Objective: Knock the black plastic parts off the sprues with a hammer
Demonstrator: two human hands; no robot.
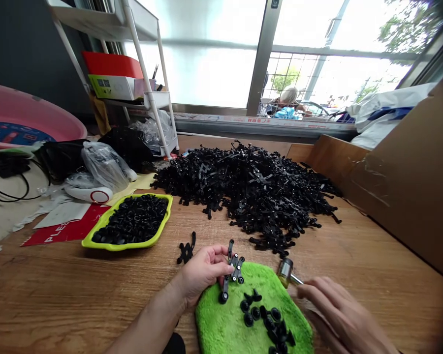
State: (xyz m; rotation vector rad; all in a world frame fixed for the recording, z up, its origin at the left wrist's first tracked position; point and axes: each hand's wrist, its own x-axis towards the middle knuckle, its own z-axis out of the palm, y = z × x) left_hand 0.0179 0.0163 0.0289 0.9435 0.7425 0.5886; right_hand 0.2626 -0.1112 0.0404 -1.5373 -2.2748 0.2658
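Observation:
My left hand pinches a black scissor-shaped linkage with shiny rivets, over the far left part of a green fuzzy cloth pad. A round black cap sits at the linkage's near end. My right hand, slightly blurred, has its fingers curled over the handle of a small hammer at the pad's right edge. The hammer's head is metal with a yellowish face. Several loose black round caps with stems lie on the pad. Another black linkage lies on the table just beyond my left hand.
A big heap of black linkages covers the table's far middle. At left stands a yellow-green tray filled with black caps. A cardboard sheet borders the right, a white shelf rack the back left. A person is outside the window.

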